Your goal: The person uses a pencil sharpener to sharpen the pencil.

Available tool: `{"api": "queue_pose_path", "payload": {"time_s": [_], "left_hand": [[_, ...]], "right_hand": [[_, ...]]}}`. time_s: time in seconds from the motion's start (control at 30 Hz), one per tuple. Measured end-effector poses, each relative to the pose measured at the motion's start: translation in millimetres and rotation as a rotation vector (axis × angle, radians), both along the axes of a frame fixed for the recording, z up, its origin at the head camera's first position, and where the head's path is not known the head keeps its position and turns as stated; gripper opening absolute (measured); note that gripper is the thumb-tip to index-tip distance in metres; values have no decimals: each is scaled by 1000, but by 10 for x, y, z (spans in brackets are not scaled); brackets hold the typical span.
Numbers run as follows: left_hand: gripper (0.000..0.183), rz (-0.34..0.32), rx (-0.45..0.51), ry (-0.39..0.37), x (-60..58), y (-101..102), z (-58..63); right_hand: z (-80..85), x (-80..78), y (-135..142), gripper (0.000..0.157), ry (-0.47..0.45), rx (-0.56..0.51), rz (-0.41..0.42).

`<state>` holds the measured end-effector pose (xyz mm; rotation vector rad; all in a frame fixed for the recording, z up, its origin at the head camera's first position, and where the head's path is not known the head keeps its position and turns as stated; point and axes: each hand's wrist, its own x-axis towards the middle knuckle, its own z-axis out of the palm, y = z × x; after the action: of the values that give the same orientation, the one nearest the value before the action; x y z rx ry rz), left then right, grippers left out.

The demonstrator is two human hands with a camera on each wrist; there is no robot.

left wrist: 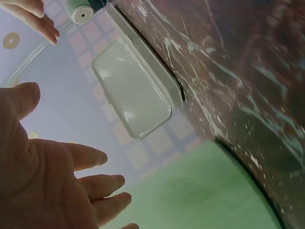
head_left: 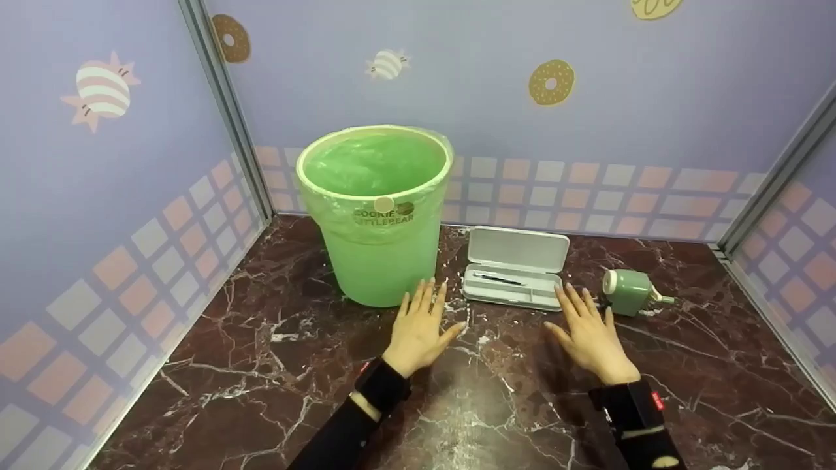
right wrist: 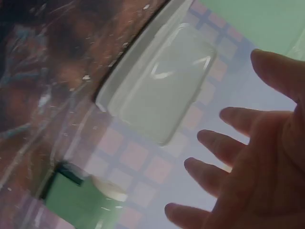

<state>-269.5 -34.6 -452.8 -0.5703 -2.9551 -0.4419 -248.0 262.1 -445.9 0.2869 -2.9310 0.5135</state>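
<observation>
My left hand (head_left: 418,331) is held palm down with straight fingers in front of the green bin (head_left: 385,261), holding nothing. To the right, my right hand (head_left: 593,339) is likewise spread and holds nothing, its fingertips near the pencil case and the sharpener in the head view. Between and beyond the hands lies a white pencil case (head_left: 518,250) with its lid raised. A dark pen (head_left: 498,279) lies in its tray. The green crank pencil sharpener (head_left: 628,292) stands right of the case, its handle pointing right.
A clear plastic liner (head_left: 382,163) covers the bin's rim. Everything stands on a dark red marbled tabletop (head_left: 261,365). Lilac panels with printed sweets and checks (head_left: 483,98) enclose the back and both sides, joined by metal corner posts (head_left: 228,111).
</observation>
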Motion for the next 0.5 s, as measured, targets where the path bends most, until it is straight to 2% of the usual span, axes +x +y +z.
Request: {"api": "queue_pose_path", "payload": {"time_s": [0.1,0.27,0.4,0.5], "left_hand": [[80,-50,92,-64,-103,69,-18],[78,-97,292,-242,-360,177,-33],[72,-77,420,-315,-592,272,-80],[65,-42,501,-292,-735,332,-134]], "right_hand": [[-56,-106,73,70,8,-86,30],[-181,-326,161,67,82,-201,53],[-251,-496,207,56,168,-198,-21],[-277,-612,232,44,191,-201,-93]]}}
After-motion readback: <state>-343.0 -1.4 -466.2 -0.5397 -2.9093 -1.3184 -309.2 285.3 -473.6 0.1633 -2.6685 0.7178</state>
